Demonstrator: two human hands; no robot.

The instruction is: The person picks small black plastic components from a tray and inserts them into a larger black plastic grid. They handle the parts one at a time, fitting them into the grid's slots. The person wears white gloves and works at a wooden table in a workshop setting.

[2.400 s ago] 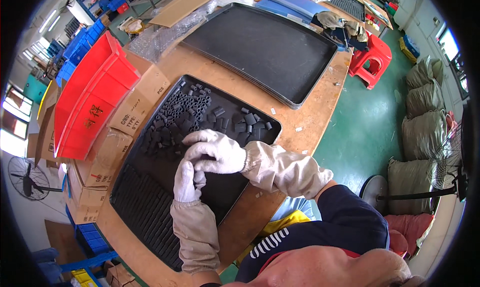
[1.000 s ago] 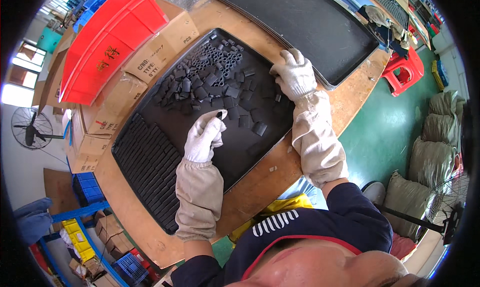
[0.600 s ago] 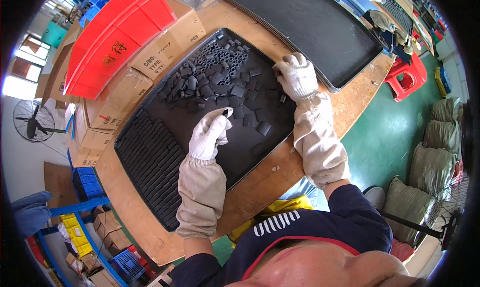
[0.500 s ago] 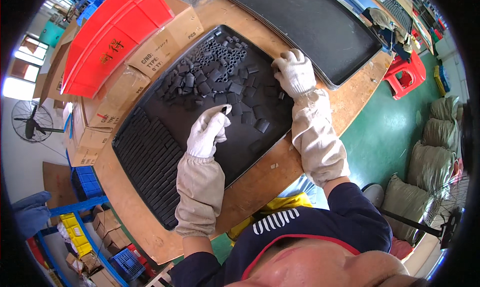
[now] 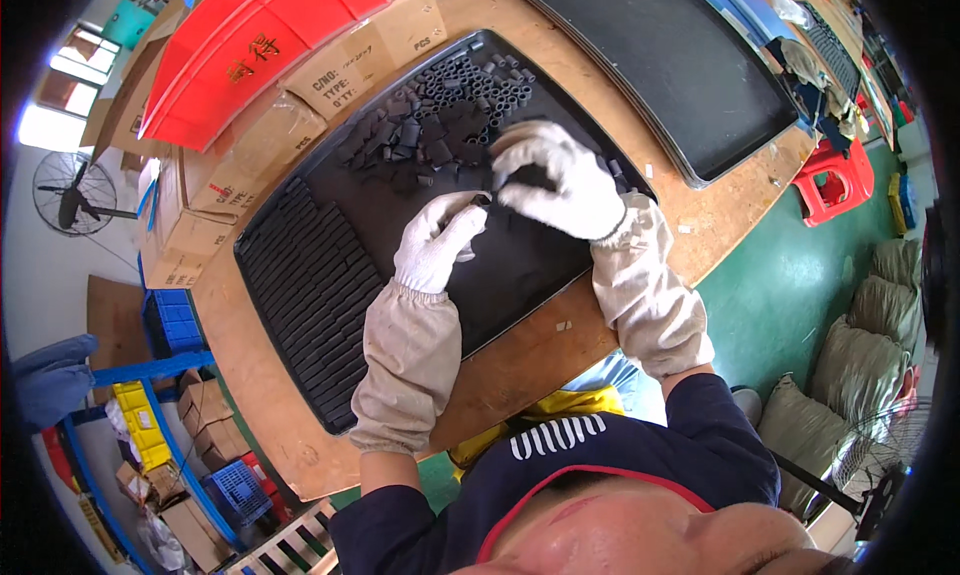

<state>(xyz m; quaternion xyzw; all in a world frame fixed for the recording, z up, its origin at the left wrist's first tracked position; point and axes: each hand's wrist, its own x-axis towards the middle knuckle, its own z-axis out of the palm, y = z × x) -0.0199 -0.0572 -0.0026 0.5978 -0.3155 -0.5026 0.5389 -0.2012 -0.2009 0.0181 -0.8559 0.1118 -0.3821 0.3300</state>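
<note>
My left hand (image 5: 438,243), in a white knit glove, is closed in a pinch on a small black tube (image 5: 484,200) whose end shows at the fingertips. Close to its right, my gloved right hand (image 5: 570,183) curves over the tray, thumb and fingers apart and slightly blurred; I make out nothing held between them. Both hands are above a large black tray (image 5: 520,295). Toward its far end lies a loose heap of short black tubes (image 5: 490,95) and wider black pieces (image 5: 435,140). Along the tray's left side, black strips (image 5: 310,295) lie in tight rows.
The tray rests on a wooden table (image 5: 550,350). Cardboard boxes (image 5: 250,160) and a red plastic bin (image 5: 250,60) stand along its left side. More stacked black trays (image 5: 690,85) lie at the far right. A red stool (image 5: 838,185) is on the green floor beyond.
My right hand has swung left from the tray's right edge to beside my left hand. The left hand keeps its pinch on the tube. The whole view has shifted slightly.
</note>
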